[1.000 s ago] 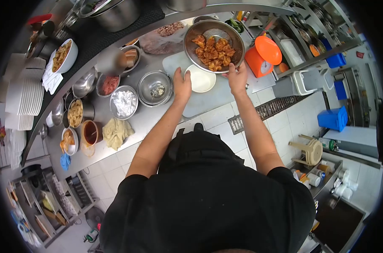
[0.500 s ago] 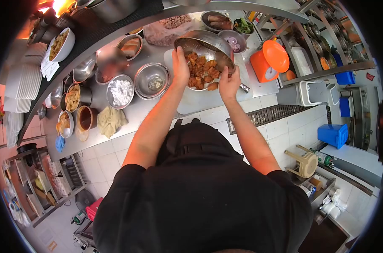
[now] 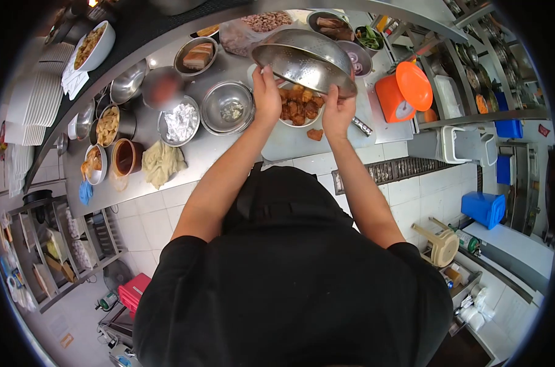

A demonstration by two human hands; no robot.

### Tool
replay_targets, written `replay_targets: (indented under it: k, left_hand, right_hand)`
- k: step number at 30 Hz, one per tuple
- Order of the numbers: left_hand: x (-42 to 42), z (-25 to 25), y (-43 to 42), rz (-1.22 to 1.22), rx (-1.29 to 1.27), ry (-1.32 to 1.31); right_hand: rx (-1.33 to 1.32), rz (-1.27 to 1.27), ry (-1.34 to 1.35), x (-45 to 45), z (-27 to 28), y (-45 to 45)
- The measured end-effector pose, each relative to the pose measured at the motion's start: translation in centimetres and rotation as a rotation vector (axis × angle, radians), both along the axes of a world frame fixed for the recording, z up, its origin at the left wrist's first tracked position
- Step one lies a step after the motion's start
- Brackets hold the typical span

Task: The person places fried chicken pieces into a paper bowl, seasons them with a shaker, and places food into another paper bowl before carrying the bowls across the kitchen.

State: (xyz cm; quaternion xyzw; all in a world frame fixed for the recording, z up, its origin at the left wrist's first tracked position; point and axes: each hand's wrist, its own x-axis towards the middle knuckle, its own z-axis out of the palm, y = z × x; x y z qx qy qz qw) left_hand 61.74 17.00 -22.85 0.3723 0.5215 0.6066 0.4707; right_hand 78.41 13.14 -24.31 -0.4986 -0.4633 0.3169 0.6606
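Observation:
A perforated metal colander (image 3: 303, 56) is tipped steeply, with my left hand (image 3: 267, 96) gripping its left rim and my right hand (image 3: 338, 115) gripping its lower right rim. Beneath it, browned fried chunks, apparently meat (image 3: 300, 105), fill a pale bowl (image 3: 297, 125). One loose chunk (image 3: 314, 134) lies outside the bowl on the white cutting board (image 3: 281, 148). The colander's walls look bare where its inside shows. Just right of my right hand, a metal handle (image 3: 362, 126) rests on the board; the rest of that tool is hidden.
Nested steel bowls (image 3: 227, 108), a bowl of white powder (image 3: 179, 124) and a crumpled cloth (image 3: 161, 164) are on the counter to the left. An orange scale (image 3: 395, 100) stands on the right. A metal shelf edge (image 3: 228, 25) runs above the counter.
The colander has tipped further over and risen slightly off the bowl. Chunks that were sliding out of it now lie in the bowl, and one sits on the board.

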Motion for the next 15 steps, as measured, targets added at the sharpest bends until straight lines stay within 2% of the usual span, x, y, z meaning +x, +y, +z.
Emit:
replay_targets:
  k: [3,6,7,10,11,15]
  left_hand:
    - [-0.5,-1.3,-1.7,-0.101,0.138,0.072]
    - [-1.7,-1.8,-3.5,-0.25,0.213,0.49]
    - [-2.4,-1.9,-4.0,-0.371,0.231,0.828]
    - [-2.5,-1.2,-6.2,-0.388,0.322,1.224]
    - [-2.9,-0.7,-6.3,-0.458,0.297,1.287]
    - [-4.4,0.8,-7.1,-0.582,0.384,1.157]
  right_hand:
    - [0.072,-0.007,0.128,-0.3,2.0,-0.1]
    - [0.05,-0.08,0.13,0.8,2.2,0.6]
    - [0.022,-0.092,0.189,0.9,2.2,0.9]
    - [-0.08,-0.117,0.152,2.3,1.9,0.8]
    - [-0.072,-0.126,0.137,2.7,1.8,0.7]
    - [-0.187,-0.127,0.138,3.8,4.2,-1.4]
